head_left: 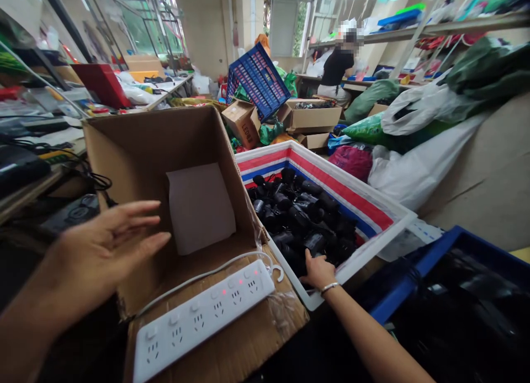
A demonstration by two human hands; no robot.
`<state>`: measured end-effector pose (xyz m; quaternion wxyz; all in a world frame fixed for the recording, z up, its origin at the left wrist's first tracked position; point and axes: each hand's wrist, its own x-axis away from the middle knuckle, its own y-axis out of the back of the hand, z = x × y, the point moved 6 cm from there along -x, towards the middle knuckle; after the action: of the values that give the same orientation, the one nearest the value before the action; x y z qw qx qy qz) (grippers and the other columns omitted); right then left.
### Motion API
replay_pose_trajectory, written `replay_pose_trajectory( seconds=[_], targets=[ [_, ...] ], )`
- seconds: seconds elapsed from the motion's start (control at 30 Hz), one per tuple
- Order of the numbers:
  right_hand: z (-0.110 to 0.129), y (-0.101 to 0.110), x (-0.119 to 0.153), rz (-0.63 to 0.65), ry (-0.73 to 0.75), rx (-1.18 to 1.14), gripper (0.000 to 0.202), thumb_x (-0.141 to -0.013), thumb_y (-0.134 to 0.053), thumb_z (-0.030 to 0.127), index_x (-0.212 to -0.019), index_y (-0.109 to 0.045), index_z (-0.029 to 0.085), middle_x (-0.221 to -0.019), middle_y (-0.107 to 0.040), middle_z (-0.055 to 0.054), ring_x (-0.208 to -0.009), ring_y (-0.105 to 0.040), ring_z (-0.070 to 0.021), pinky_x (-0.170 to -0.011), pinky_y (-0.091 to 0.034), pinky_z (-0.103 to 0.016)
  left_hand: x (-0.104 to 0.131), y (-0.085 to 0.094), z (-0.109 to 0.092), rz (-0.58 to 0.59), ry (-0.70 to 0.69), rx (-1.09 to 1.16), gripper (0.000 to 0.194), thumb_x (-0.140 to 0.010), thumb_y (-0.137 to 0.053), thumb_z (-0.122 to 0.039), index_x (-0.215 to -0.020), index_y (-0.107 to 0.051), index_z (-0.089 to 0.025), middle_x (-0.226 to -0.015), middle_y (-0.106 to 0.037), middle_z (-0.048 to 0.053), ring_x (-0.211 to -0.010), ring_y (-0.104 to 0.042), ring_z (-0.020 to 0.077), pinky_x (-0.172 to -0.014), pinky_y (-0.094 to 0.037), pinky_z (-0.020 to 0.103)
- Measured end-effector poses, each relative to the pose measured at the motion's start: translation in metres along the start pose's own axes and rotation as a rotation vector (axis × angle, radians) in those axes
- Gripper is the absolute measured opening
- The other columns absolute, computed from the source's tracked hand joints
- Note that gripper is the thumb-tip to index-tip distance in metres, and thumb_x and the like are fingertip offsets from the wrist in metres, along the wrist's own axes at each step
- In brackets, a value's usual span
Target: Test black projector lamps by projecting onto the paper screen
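My left hand [111, 245] is raised at the opening of a cardboard box [149, 145], its fingers apart and nothing in them. A pale sheet of cardboard [202, 209] rests inside that box. My right hand [318, 272] reaches over the near rim of a white bin [397, 212] and touches the heap of black plastic pieces [296, 212] in it. Thumb and index finger are spread; the other fingers are partly hidden. Between my hands, a white power strip [202, 317] with several red lights lies on a cardboard flap [248, 339].
A striped liner [331, 190] covers the bin's walls. At the right stands a blue crate [439, 256] with dark items. Behind are a tilted blue basket [260, 79], open cartons [314, 118] and white sacks [422, 162]. A person [337, 68] sits at the far bench.
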<state>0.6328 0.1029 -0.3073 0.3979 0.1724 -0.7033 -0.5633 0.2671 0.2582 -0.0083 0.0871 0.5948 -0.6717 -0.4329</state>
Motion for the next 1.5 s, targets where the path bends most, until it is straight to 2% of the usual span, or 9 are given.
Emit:
replay_pose_trajectory(
  seconds=[0.2, 0.37, 0.47, 0.6, 0.77, 0.93, 1.07, 1.27, 1.5],
  targets=[
    [-0.016, 0.015, -0.015, -0.089, 0.052, -0.091, 0.022, -0.089, -0.058, 0.034, -0.095, -0.061, 0.014, -0.095, -0.064, -0.004, -0.087, -0.062, -0.0182, -0.081, -0.050, -0.040, 0.049, -0.047, 0.031, 0.310, 0.258, 0.220, 0.055, -0.065, -0.069, -0.051, -0.108, -0.060, -0.019, -0.092, -0.073, 0.004, -0.091, -0.068, 0.0250, -0.088, -0.054, 0.044],
    [-0.069, 0.072, 0.001, -0.276, 0.175, -0.402, 0.042, -0.090, -0.048, 0.049, -0.071, -0.065, 0.015, -0.068, -0.066, -0.004, -0.068, -0.063, -0.0181, -0.067, -0.051, -0.033, 0.075, -0.065, 0.039, 0.427, 0.339, 0.305, 0.053, -0.068, -0.065, -0.051, -0.110, -0.059, -0.019, -0.100, -0.070, 0.009, -0.100, -0.064, 0.0295, -0.088, -0.053, 0.048],
    [-0.087, 0.110, 0.036, -0.377, 0.303, -0.666, 0.058, -0.083, -0.042, 0.065, -0.089, -0.069, 0.014, -0.077, -0.071, -0.009, -0.071, -0.066, -0.0222, -0.066, -0.053, -0.032, 0.089, -0.091, 0.025, 0.543, 0.392, 0.451, 0.052, -0.068, -0.066, -0.047, -0.109, -0.059, -0.017, -0.106, -0.067, 0.012, -0.100, -0.063, 0.0283, -0.090, -0.051, 0.046],
    [-0.086, 0.146, 0.093, -0.486, 0.404, -1.024, 0.045, -0.078, -0.059, 0.057, -0.103, -0.069, 0.020, -0.090, -0.073, -0.008, -0.080, -0.067, -0.0234, -0.072, -0.054, -0.032, 0.107, -0.139, -0.011, 0.670, 0.535, 0.882, 0.082, -0.058, -0.076, -0.053, -0.122, -0.047, -0.012, -0.121, -0.056, 0.020, -0.102, -0.059, 0.0269, -0.088, -0.049, 0.040],
    [-0.049, 0.139, 0.131, -0.323, 0.427, -1.360, 0.030, -0.073, -0.071, 0.048, -0.090, -0.074, 0.024, -0.089, -0.073, -0.009, -0.083, -0.067, -0.0254, -0.068, -0.053, -0.029, 0.130, -0.172, -0.056, 1.002, 0.695, 1.460, 0.068, -0.066, -0.069, -0.060, -0.115, -0.052, -0.016, -0.105, -0.060, 0.013, -0.081, -0.062, 0.0215, -0.070, -0.051, 0.036],
    [-0.004, 0.117, 0.163, -0.023, 0.504, -1.588, 0.090, -0.058, -0.059, 0.080, -0.131, -0.048, 0.028, -0.124, -0.059, -0.012, -0.104, -0.059, -0.0340, -0.080, -0.052, -0.041, 0.136, -0.157, -0.047, 0.824, 0.622, 1.493, 0.071, -0.050, -0.088, -0.035, -0.111, -0.054, -0.021, -0.101, -0.059, 0.006, -0.075, -0.061, 0.0161, -0.063, -0.049, 0.027],
    [0.009, 0.105, 0.185, 0.045, 0.437, -1.531, 0.096, -0.055, -0.074, 0.065, -0.135, -0.038, 0.025, -0.122, -0.059, -0.012, -0.109, -0.056, -0.0333, -0.091, -0.046, -0.042, 0.141, -0.141, -0.044, 0.784, 0.433, 1.345, 0.067, -0.067, -0.076, -0.036, -0.125, -0.045, -0.024, -0.121, -0.053, 0.009, -0.083, -0.061, 0.0151, -0.077, -0.048, 0.032],
    [0.007, 0.107, 0.198, -0.362, 0.456, -1.217, 0.074, -0.056, -0.081, 0.037, -0.121, -0.047, 0.025, -0.102, -0.067, -0.008, -0.086, -0.065, -0.0271, -0.071, -0.055, -0.032, 0.129, -0.110, -0.052, 0.534, 0.167, 0.781, 0.055, -0.066, -0.069, -0.011, -0.117, -0.051, -0.019, -0.118, -0.052, 0.011, -0.107, -0.052, 0.0265, -0.089, -0.047, 0.043],
    [0.017, 0.103, 0.223, -0.666, 0.301, -1.191, 0.073, -0.057, -0.076, 0.051, -0.119, -0.047, 0.023, -0.106, -0.062, -0.009, -0.092, -0.062, -0.0309, -0.084, -0.050, -0.042, 0.154, -0.088, -0.071, 0.124, -0.157, 0.440, 0.030, -0.082, -0.055, -0.014, -0.112, -0.053, -0.018, -0.103, -0.060, 0.011, -0.094, -0.060, 0.0258, -0.082, -0.053, 0.043]
  ],
)
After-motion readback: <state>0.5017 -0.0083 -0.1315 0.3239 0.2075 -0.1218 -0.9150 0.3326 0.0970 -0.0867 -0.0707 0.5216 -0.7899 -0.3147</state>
